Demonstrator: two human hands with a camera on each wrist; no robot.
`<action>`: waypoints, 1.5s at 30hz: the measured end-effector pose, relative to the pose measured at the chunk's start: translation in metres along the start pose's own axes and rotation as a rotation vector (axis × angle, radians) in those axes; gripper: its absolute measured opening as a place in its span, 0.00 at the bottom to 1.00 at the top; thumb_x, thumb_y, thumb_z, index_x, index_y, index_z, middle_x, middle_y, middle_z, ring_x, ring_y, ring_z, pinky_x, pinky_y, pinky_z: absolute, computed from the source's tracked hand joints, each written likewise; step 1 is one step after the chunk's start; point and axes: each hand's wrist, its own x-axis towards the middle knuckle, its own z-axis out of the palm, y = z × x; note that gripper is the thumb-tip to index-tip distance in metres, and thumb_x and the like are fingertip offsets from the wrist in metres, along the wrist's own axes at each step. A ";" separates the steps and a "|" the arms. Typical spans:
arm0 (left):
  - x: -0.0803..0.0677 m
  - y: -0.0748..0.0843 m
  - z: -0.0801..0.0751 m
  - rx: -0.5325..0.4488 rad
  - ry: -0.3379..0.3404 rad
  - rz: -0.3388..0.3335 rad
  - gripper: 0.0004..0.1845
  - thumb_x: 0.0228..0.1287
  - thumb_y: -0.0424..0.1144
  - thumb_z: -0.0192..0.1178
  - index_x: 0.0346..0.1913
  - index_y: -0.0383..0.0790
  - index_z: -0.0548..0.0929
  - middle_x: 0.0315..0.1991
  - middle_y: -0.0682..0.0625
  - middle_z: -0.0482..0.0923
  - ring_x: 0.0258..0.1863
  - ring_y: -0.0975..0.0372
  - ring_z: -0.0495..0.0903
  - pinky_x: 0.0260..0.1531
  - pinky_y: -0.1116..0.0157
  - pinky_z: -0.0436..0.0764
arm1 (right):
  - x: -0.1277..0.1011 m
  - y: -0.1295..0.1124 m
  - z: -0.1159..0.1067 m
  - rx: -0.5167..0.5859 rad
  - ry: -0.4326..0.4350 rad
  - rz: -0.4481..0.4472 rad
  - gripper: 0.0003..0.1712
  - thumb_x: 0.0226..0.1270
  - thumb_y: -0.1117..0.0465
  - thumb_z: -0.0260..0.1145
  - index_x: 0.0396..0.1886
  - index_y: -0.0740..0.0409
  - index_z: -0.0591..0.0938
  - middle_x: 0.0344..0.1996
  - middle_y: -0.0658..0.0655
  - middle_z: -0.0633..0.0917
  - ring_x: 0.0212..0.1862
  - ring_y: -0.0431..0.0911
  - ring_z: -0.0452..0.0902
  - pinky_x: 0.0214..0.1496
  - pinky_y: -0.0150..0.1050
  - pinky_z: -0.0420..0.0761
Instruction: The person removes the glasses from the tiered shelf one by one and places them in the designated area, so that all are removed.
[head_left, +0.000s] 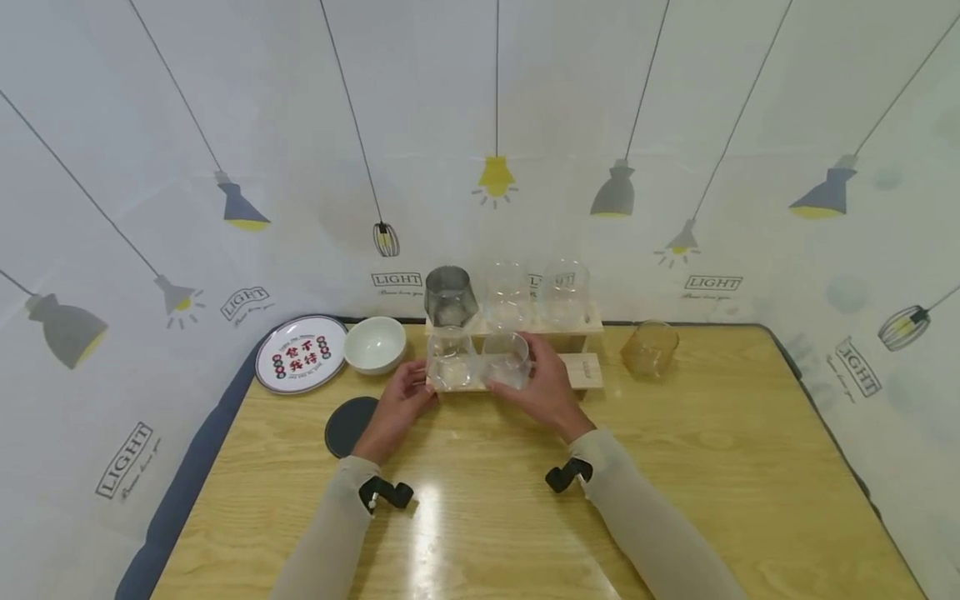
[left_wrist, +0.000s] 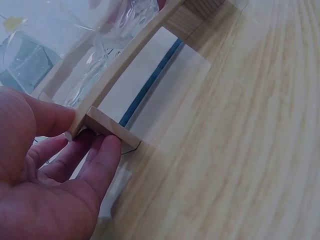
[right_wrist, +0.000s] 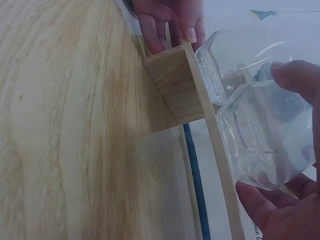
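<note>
A two-step wooden rack (head_left: pixel 586 372) stands at the back of the table. On its front step are two clear glasses. My right hand (head_left: pixel 534 375) grips the right one, a clear faceted glass (head_left: pixel 505 360); in the right wrist view the thumb and fingers of this hand (right_wrist: pixel 292 145) wrap the glass (right_wrist: pixel 250 120) above the rack's edge (right_wrist: pixel 175 85). My left hand (head_left: pixel 422 385) pinches the rack's left end, thumb on top and fingers under the end block (left_wrist: pixel 107 127), as the left wrist view of the hand (left_wrist: pixel 75 142) shows. The other front glass (head_left: pixel 449 360) stands beside it.
The back step holds a grey glass (head_left: pixel 449 296) and two clear glasses (head_left: pixel 507 293). An amber glass (head_left: pixel 649 348) stands right of the rack. A printed plate (head_left: pixel 302 353), a white bowl (head_left: pixel 374 343) and a black coaster (head_left: pixel 351 425) lie to the left.
</note>
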 end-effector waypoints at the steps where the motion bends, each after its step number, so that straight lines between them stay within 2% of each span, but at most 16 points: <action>1: 0.000 0.000 0.000 0.004 -0.001 -0.001 0.28 0.80 0.30 0.56 0.78 0.42 0.65 0.71 0.36 0.70 0.68 0.50 0.75 0.68 0.55 0.82 | -0.002 0.000 -0.001 0.003 -0.003 -0.001 0.51 0.53 0.50 0.87 0.74 0.53 0.72 0.62 0.61 0.81 0.62 0.54 0.80 0.61 0.54 0.87; 8: 0.001 -0.001 0.001 -0.012 -0.006 0.007 0.27 0.81 0.30 0.56 0.77 0.42 0.65 0.72 0.36 0.70 0.69 0.48 0.74 0.68 0.56 0.82 | -0.013 -0.010 -0.016 0.050 0.006 -0.037 0.50 0.51 0.49 0.87 0.73 0.51 0.74 0.63 0.62 0.81 0.63 0.57 0.81 0.60 0.54 0.88; 13: 0.001 -0.001 0.001 -0.001 -0.003 0.011 0.27 0.81 0.30 0.56 0.77 0.42 0.65 0.72 0.36 0.70 0.69 0.49 0.74 0.67 0.56 0.83 | -0.022 -0.016 -0.032 0.053 0.016 -0.076 0.50 0.53 0.47 0.87 0.73 0.52 0.74 0.62 0.59 0.82 0.61 0.54 0.81 0.58 0.53 0.90; 18: 0.000 -0.001 0.000 0.015 0.004 0.019 0.27 0.81 0.30 0.56 0.77 0.41 0.65 0.71 0.36 0.71 0.67 0.49 0.75 0.66 0.56 0.84 | -0.031 -0.019 -0.052 0.036 0.032 -0.115 0.48 0.54 0.51 0.87 0.72 0.53 0.75 0.61 0.60 0.82 0.62 0.54 0.80 0.58 0.55 0.89; 26: -0.001 -0.001 0.002 0.027 0.020 0.029 0.27 0.81 0.31 0.56 0.78 0.41 0.65 0.71 0.36 0.72 0.65 0.51 0.76 0.63 0.58 0.85 | -0.043 -0.014 -0.082 0.000 0.076 -0.086 0.49 0.53 0.55 0.88 0.73 0.51 0.74 0.62 0.60 0.81 0.62 0.53 0.79 0.58 0.57 0.87; 29: 0.000 -0.001 0.002 0.025 0.023 0.037 0.28 0.81 0.30 0.56 0.78 0.40 0.65 0.71 0.35 0.72 0.65 0.50 0.76 0.62 0.59 0.86 | -0.048 -0.009 -0.095 -0.022 0.103 -0.059 0.49 0.52 0.56 0.88 0.73 0.50 0.74 0.62 0.59 0.81 0.62 0.52 0.79 0.60 0.49 0.87; 31: 0.000 -0.001 0.002 0.024 0.023 0.037 0.27 0.80 0.30 0.56 0.77 0.40 0.65 0.71 0.35 0.72 0.65 0.50 0.77 0.62 0.59 0.86 | -0.051 -0.005 -0.104 -0.033 0.125 -0.062 0.48 0.52 0.57 0.88 0.73 0.50 0.75 0.61 0.59 0.82 0.61 0.52 0.79 0.59 0.39 0.86; 33: 0.000 -0.001 0.001 0.036 0.020 0.033 0.28 0.80 0.31 0.57 0.77 0.41 0.65 0.71 0.36 0.72 0.66 0.50 0.77 0.63 0.58 0.86 | -0.055 -0.001 -0.114 -0.047 0.149 -0.078 0.48 0.52 0.59 0.87 0.73 0.51 0.75 0.61 0.59 0.82 0.60 0.53 0.79 0.59 0.29 0.83; 36: 0.000 -0.001 0.001 0.045 0.015 0.026 0.27 0.80 0.32 0.57 0.77 0.43 0.65 0.70 0.37 0.73 0.66 0.49 0.77 0.63 0.58 0.85 | -0.061 0.006 -0.129 -0.066 0.196 -0.114 0.49 0.51 0.65 0.87 0.74 0.53 0.74 0.61 0.60 0.82 0.59 0.53 0.79 0.57 0.19 0.80; 39: -0.001 0.000 0.001 0.064 0.013 0.023 0.27 0.81 0.32 0.57 0.77 0.44 0.66 0.70 0.38 0.74 0.66 0.50 0.77 0.63 0.58 0.86 | -0.069 0.012 -0.146 -0.092 0.247 -0.120 0.51 0.50 0.68 0.86 0.75 0.54 0.74 0.61 0.61 0.82 0.58 0.45 0.79 0.56 0.16 0.78; 45: -0.002 0.001 0.001 0.084 0.019 0.026 0.28 0.81 0.32 0.57 0.78 0.43 0.65 0.70 0.37 0.74 0.66 0.49 0.78 0.62 0.58 0.86 | -0.081 0.028 -0.177 -0.122 0.330 -0.049 0.52 0.50 0.70 0.86 0.76 0.52 0.73 0.63 0.58 0.81 0.60 0.31 0.76 0.54 0.13 0.76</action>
